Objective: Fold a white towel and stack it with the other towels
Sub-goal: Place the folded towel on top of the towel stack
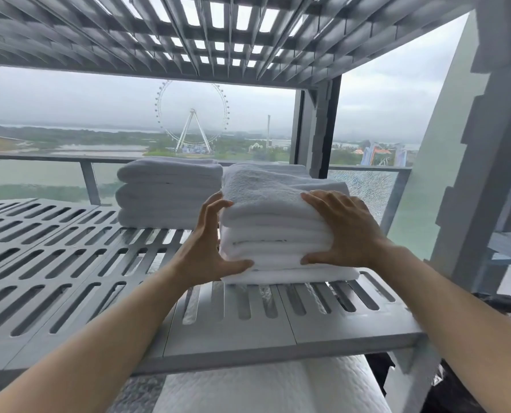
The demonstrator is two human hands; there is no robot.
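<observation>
White terry stack: a pile of folded white towels sits on the slatted shelf, just right of centre in the head view, its lowest layer flat on the slats.
Top towel: the folded white towel lies uppermost on that pile, its rounded fold edge facing the camera.
Left hand: the left hand presses the pile's side at 9 o'clock, fingers spread apart, fingertips on the top towel's corner and thumb hooked under the lower layers; it grips the pile's left edge.
Right hand: the right hand is at 3 o'clock of the pile's front face, fingers laid over the top towel and thumb pushed in low among the layers, clamped on the towels between them.
Second stack: another pile of folded towels stands at 10 o'clock of the first, further back, just beside it.
Shelf: grey plastic slatted shelf, with a matching shelf overhead.
Below: white quilted fabric at 6 o'clock under the shelf edge.
Background: a Ferris wheel at 12 o'clock beyond a glass railing.
</observation>
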